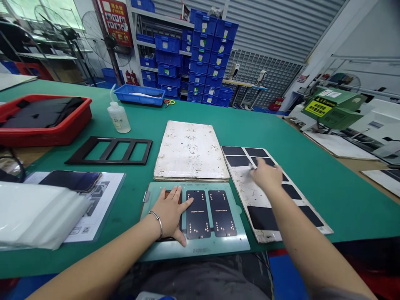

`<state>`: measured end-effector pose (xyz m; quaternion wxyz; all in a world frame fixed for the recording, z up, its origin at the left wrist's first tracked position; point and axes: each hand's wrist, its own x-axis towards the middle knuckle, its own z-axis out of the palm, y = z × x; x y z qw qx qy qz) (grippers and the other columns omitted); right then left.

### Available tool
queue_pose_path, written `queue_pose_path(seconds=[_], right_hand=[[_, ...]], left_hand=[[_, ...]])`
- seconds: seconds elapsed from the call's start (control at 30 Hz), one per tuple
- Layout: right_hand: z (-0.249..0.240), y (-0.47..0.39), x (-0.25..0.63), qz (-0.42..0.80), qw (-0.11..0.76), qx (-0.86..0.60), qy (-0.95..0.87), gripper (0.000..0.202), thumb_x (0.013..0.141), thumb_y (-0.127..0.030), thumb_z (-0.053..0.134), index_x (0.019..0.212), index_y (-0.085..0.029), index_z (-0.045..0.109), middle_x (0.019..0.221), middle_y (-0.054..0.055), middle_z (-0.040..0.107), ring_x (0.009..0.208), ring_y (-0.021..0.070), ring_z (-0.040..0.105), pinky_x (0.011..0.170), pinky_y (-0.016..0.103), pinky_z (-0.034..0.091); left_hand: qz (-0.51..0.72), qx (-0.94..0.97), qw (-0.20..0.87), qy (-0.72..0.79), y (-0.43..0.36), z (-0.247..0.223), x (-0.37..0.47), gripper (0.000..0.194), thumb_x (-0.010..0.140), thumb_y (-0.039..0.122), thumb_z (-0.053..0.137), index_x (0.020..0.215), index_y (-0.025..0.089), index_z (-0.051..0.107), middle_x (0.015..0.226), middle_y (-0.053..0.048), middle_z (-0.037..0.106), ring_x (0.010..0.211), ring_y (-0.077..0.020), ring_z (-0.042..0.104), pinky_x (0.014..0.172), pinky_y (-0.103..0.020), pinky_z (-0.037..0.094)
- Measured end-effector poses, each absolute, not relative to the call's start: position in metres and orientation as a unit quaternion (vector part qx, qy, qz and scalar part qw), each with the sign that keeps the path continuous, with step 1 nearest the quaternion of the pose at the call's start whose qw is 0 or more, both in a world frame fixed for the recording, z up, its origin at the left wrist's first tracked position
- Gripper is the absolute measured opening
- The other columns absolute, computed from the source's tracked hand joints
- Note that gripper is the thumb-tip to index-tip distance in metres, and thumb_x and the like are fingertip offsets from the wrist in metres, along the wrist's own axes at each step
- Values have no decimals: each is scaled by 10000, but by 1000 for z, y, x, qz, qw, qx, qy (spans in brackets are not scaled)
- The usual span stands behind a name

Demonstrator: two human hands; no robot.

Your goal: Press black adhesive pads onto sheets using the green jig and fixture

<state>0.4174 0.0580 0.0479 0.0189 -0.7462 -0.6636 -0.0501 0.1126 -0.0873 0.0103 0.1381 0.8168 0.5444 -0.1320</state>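
My left hand (168, 210) lies flat with spread fingers over the left part of a pale green plate (200, 251). It covers most of a dark piece in that section; one finger reaches the edge of a black panel (198, 214) with small holes. A similar black panel (222, 213) sits to the right. Over a worn white board (246, 185) bearing several dark rectangular pieces (262, 218), my right hand (267, 175) has its fingers drawn together. A small pale bit shows at its fingertips, too blurred to name.
Behind the plate lies a white scuffed board (191, 150). Leftward are a black frame (109, 151), a squeeze bottle (118, 116), a red tray (46, 133), a phone (71, 180) and white wrapping (37, 214). A blue tray (139, 95) and scissors (169, 102) stand farther back.
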Motion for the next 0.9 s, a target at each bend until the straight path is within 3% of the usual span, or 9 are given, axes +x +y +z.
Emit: queue_pose_path(seconds=[0.13, 0.23, 0.3, 0.4, 0.53, 0.73, 0.9], right_hand=[[91, 55, 423, 23, 165, -751, -639, 541, 709, -223, 540, 1244, -176, 480, 909, 115, 636, 830, 261, 599, 784, 412, 400], [104, 35, 391, 196, 326, -652, -656, 520, 708, -270, 587, 1213, -205, 482, 826, 62, 611, 728, 217, 586, 645, 351, 442], [98, 18, 358, 336, 375, -544, -671, 513, 702, -279, 617, 1191, -215, 475, 779, 25, 593, 711, 190, 580, 647, 336, 456], [71, -4, 307, 476, 354, -435, -677, 510, 676, -273, 663, 1153, -225, 488, 715, -21, 546, 664, 152, 545, 655, 320, 458], [29, -19, 259, 556, 315, -386, -665, 469, 684, -267, 658, 1126, -242, 502, 664, -57, 484, 614, 121, 490, 650, 298, 439], [1, -28, 230, 586, 270, -358, -675, 351, 671, -297, 658, 999, -213, 565, 787, -20, 559, 670, 126, 506, 674, 302, 442], [-4, -32, 224, 604, 243, -375, -660, 345, 659, -298, 659, 980, -204, 574, 766, -17, 574, 664, 132, 521, 658, 305, 453]], left_hand=[[-118, 824, 140, 537, -86, 1, 111, 1261, 366, 830, 604, 1431, 288, 199, 1497, -222, 75, 1354, -440, 39, 1002, -660, 8], [-96, 829, 147, 532, -90, 0, 102, 1277, 405, 829, 582, 1447, 241, 134, 1506, -203, 37, 1363, -416, 5, 1017, -642, -36], [-92, 821, 151, 542, -96, 2, 90, 1304, 433, 829, 557, 1454, 175, 77, 1506, -203, 26, 1370, -393, -13, 1027, -625, -68], [-114, 794, 155, 577, -111, 8, 67, 1328, 448, 826, 538, 1447, 90, 66, 1500, -216, 18, 1374, -376, -26, 1036, -609, -86], [-129, 767, 165, 607, -132, 12, 46, 1349, 443, 835, 528, 1441, 57, 62, 1497, -206, -9, 1380, -351, -35, 1054, -588, -74], [-89, 767, 158, 616, -143, 0, 46, 1372, 425, 852, 520, 1438, 45, 63, 1502, -193, -7, 1376, -367, -37, 1037, -621, -83], [-93, 760, 163, 622, -142, -4, 49, 1309, 486, 830, 502, 1437, 41, 70, 1504, -182, -6, 1378, -360, -34, 1039, -621, -76]])
